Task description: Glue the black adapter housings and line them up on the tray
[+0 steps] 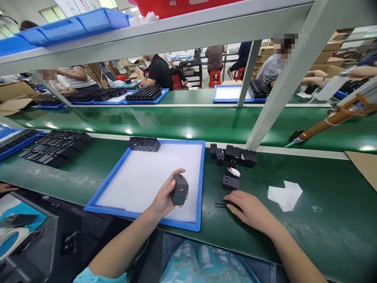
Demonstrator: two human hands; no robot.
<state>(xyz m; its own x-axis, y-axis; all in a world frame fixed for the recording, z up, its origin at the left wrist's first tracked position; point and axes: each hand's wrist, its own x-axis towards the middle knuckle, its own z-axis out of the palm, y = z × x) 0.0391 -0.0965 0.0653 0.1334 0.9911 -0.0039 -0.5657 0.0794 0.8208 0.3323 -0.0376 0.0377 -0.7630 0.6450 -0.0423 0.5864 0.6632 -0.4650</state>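
Note:
My left hand [165, 194] is closed around a black power adapter [180, 190] and holds it up over a white-lined tray with a blue rim [203, 177]. An orange port shows on the adapter's near face. Low on the green bench to the right, my right hand [247, 208] has its fingers bent round a pair of dark tweezers [218, 205], whose tips point left. Just beyond those fingers lies a black adapter housing [231, 182]. A small open part with white and red bits [233, 171] sits behind it.
Black adapters stand in a row [144, 144] at the tray's back corner, others [241, 155] right of the tray. Stacked black housings [55, 145] lie left. White paper [285, 195] lies right. An orange-handled tool [330, 122] hangs above. A slanted post [277, 94] rises behind. Co-workers sit beyond.

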